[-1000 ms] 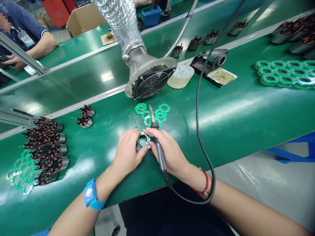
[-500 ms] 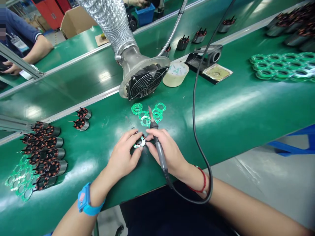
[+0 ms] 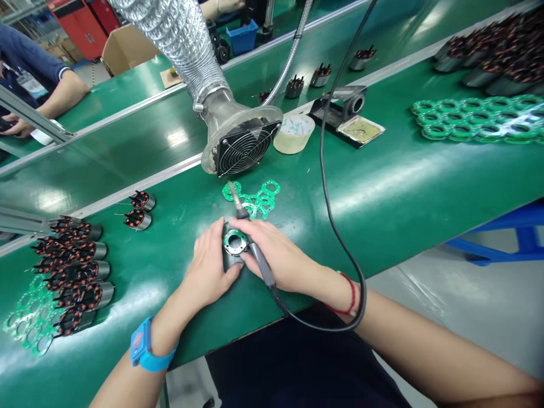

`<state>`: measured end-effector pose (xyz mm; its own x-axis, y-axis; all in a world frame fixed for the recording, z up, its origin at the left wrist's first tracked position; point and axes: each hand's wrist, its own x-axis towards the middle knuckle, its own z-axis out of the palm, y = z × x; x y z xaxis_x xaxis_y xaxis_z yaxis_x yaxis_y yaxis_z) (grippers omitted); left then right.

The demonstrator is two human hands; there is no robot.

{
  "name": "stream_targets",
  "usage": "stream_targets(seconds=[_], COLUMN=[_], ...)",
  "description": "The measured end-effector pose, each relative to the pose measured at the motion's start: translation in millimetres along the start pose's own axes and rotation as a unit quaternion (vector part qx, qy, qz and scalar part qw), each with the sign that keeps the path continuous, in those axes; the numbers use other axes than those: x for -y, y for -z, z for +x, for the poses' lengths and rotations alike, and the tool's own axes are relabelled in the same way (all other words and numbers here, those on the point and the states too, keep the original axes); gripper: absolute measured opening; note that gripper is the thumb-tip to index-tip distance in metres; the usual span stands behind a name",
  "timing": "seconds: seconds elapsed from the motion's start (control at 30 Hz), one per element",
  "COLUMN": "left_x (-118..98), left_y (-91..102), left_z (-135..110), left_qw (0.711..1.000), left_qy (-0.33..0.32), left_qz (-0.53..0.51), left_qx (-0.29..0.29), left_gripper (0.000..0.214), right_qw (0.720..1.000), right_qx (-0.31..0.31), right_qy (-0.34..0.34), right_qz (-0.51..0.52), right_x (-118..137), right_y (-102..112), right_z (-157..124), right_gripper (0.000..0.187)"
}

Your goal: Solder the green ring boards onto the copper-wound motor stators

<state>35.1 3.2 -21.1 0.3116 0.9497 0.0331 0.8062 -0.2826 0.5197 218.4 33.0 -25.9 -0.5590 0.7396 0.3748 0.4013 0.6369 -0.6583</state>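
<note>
A motor stator (image 3: 230,261) stands on the green bench with a green ring-shaped circuit board (image 3: 228,241) on its top. My left hand (image 3: 204,266) curves around the stator's left side, fingers beyond it and thumb at its near edge. In my right hand (image 3: 280,252) is a soldering iron (image 3: 262,265), its tip pointing up and left, away from the stator. Fingers of that same hand also press against the stator's right side. Just past my hands lie several loose green ring boards (image 3: 266,199), partly overlapping.
A fume extractor hood (image 3: 244,141) hangs ahead. Behind the rings are a tape roll (image 3: 293,136) and an iron stand (image 3: 340,122). Stators (image 3: 80,272) stack at left, more (image 3: 501,56) at far right beside ring-board panels (image 3: 476,119). The iron's cable (image 3: 327,187) loops rightward. A co-worker's arm (image 3: 63,93) shows upper left.
The ring board now sits level on the stator, where before it was tilted between my fingers. My right hand and the iron have shifted left, closer to the left hand. The view has swung slightly.
</note>
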Motion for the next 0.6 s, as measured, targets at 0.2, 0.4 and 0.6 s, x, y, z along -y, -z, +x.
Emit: stream_targets(seconds=[0.2, 0.4, 0.6], left_x=[5.6, 6.9, 6.3], left_y=[29.2, 27.1, 17.5], left_z=[-0.9, 4.6, 10.1], left_qw=[0.997, 0.947, 0.850], left_qy=[0.040, 0.143, 0.218], left_qz=[0.053, -0.287, -0.479], left_qx=[0.044, -0.023, -0.013], left_gripper=[0.013, 0.011, 0.025], right_qw=[0.998, 0.995, 0.994], right_qx=[0.012, -0.037, -0.035], right_qy=[-0.009, 0.012, 0.099], right_qz=[-0.065, -0.094, -0.031], right_x=[0.8, 3.0, 4.7], right_y=[-5.8, -20.4, -16.6], right_z=[12.5, 6.9, 4.5], right_gripper=[0.040, 0.047, 0.054])
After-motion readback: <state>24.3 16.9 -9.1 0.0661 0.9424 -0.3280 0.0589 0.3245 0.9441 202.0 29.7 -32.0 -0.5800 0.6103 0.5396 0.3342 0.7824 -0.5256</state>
